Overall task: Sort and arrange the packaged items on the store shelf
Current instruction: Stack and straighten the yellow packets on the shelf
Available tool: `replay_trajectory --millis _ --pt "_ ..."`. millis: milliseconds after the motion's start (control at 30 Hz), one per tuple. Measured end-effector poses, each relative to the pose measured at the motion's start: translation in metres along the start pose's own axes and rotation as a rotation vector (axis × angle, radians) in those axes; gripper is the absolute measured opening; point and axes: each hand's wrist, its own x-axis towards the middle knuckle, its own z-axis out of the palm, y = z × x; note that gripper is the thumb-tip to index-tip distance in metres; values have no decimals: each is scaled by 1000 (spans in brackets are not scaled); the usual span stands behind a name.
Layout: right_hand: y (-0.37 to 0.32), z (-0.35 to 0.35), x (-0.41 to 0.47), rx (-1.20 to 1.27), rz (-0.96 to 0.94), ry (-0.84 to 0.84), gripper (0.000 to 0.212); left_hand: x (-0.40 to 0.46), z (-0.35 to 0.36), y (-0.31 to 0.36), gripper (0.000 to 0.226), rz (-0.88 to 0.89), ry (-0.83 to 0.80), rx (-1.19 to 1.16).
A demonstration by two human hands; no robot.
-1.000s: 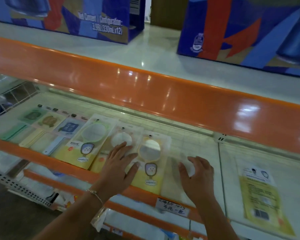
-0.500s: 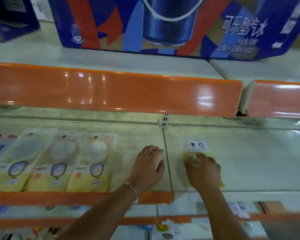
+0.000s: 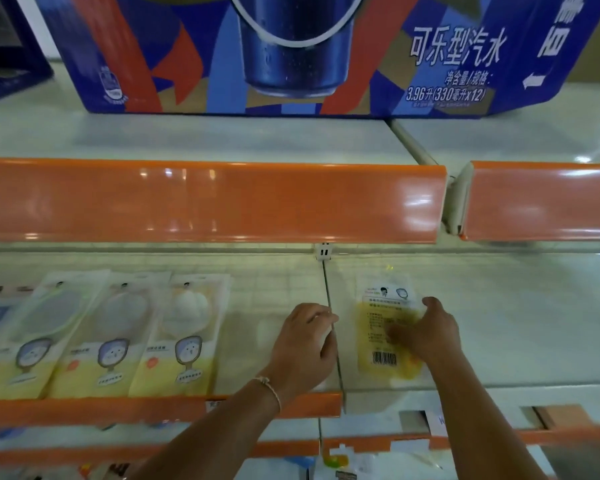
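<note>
- My left hand [image 3: 303, 348] rests on the shelf [image 3: 271, 296] by the divider [image 3: 330, 306], fingers curled, nothing visibly held.
- My right hand [image 3: 426, 332] presses the yellow packet [image 3: 383, 313] lying flat right of the divider; whether its fingers grip it I cannot tell.
- Three similar packets [image 3: 101, 327] lie in a row left.
- Blue carton [image 3: 291, 53] stands on the shelf above.

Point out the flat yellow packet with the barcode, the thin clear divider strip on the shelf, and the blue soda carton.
flat yellow packet with the barcode [image 3: 381, 344]: head view, printed yellow face above the barcode.
thin clear divider strip [image 3: 325, 282]: head view, far stretch beyond the hand.
blue soda carton [image 3: 291, 53]: head view, pictured can on its front.
</note>
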Motion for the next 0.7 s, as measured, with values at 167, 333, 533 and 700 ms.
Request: replay_trajectory --millis 167,333,533,700 --pt "-3 5 8 164 45 7 80 -14 -11 -10 33 -13 1 35" --pt "1 15 12 604 134 -120 34 -24 -26 -18 33 -49 35 27" --pt "-23 23 -17 1076 150 -437 31 -29 -49 -16 32 -173 28 -49" --pt "-49 35 -52 1123 57 -656 32 -21 -92 -12 31 -687 -50 -734"
